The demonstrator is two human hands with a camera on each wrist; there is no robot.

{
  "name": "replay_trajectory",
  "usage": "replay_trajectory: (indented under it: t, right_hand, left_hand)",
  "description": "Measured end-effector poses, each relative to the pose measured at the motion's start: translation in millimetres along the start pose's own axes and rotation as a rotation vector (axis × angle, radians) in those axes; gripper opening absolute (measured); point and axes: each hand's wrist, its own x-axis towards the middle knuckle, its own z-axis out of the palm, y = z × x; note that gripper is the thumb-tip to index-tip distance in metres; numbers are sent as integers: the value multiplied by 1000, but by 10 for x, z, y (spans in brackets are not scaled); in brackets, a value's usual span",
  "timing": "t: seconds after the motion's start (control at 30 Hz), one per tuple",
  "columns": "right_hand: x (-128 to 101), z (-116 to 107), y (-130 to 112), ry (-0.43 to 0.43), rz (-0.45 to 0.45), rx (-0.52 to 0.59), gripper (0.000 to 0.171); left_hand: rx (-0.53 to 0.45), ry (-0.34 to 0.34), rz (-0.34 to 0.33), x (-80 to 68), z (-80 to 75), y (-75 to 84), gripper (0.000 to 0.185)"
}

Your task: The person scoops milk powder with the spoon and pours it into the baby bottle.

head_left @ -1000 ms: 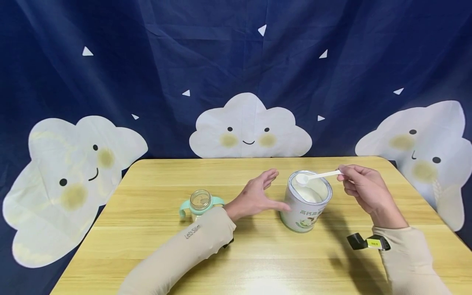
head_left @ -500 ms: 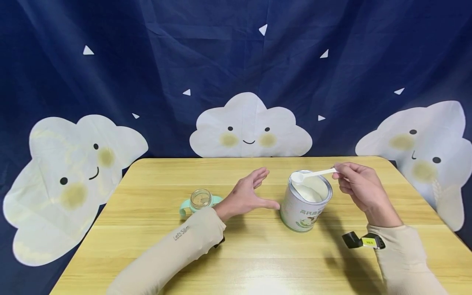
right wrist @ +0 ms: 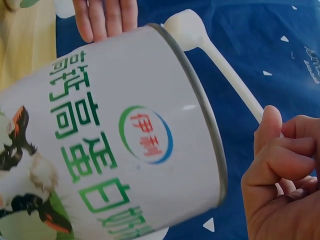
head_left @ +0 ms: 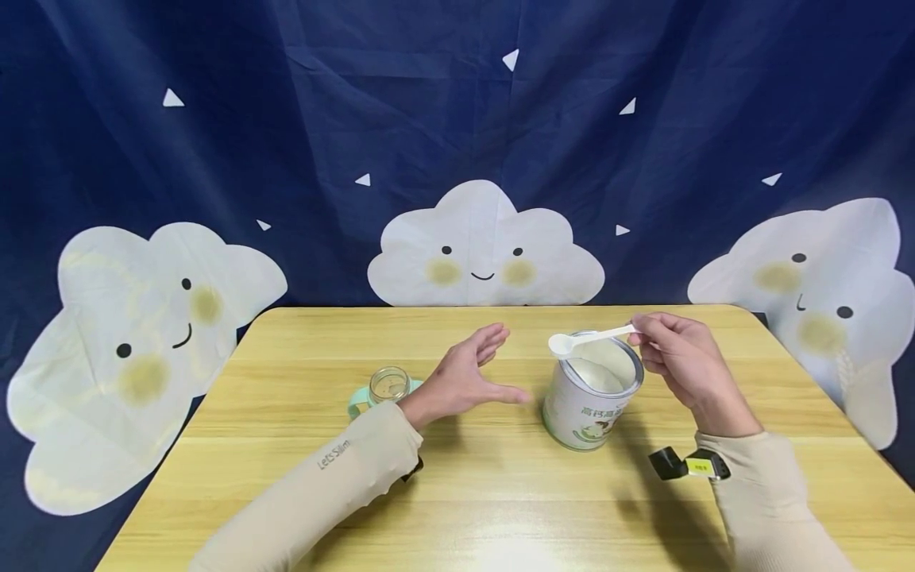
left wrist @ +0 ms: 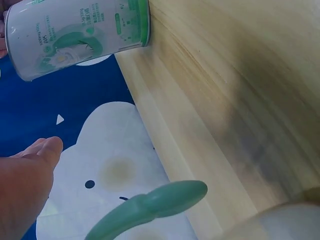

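My right hand (head_left: 679, 357) pinches the handle end of a white measuring scoop (head_left: 596, 338) between thumb and fingers. The scoop's bowl hangs over the left rim of an open milk powder can (head_left: 589, 417). Pale powder (head_left: 596, 375) shows inside the can, which stands upright. Left of the can and apart from it, my left hand (head_left: 461, 377) is held with fingers straight and thumb spread, holding nothing. Behind that forearm stands a clear baby bottle (head_left: 389, 384) without a lid, partly hidden by the sleeve. One of its mint green handles (left wrist: 150, 207) shows in the left wrist view.
Everything stands on a light wooden table (head_left: 314, 342). A dark blue curtain (head_left: 429, 103) with white clouds and triangles hangs behind its far edge. Small black cameras are strapped at both wrists.
My right hand has moved left, carrying the scoop from over the can's opening to its left rim. My left hand has drawn back left, away from the can.
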Motion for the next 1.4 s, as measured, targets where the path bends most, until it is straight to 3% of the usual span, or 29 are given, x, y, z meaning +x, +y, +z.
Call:
replay_trajectory:
  t: [0.47,1.4]
  right_hand:
    - [45,213,-5,-22,14,0,29]
    - [117,611,-31,-35,38,-115,23]
  left_hand:
    - [-58,24,1,-78,-153,35,106]
    - [2,65,13,-358,-635,14,107]
